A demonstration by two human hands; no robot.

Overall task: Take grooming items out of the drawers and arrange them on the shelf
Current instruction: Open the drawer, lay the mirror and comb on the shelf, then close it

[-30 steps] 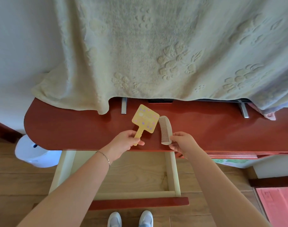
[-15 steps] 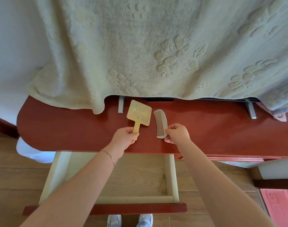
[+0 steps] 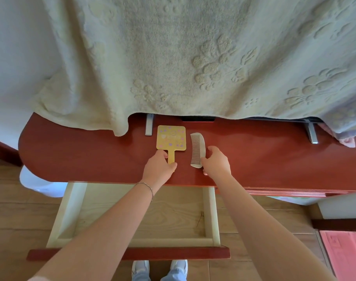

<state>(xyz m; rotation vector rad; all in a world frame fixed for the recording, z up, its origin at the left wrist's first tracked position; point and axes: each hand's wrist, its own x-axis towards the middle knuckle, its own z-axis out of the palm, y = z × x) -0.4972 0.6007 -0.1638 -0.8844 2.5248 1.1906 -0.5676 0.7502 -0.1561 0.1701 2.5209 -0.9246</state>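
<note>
On shelf, comb lengthwise, front-to-back

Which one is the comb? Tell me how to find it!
Look at the red shelf under the hanging towel. Two things lie side by side near its middle. The comb is the pale curved one with fine teeth at the right hand, not the square yellow mirror beside it.

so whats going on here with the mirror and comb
A person is laying two grooming items side by side on the red shelf. The left hand holds the handle of a yellow hand mirror lying flat. The right hand touches the lower end of a pale comb just right of it. Below, the drawer stands open, with nothing visible in its exposed part.
</note>
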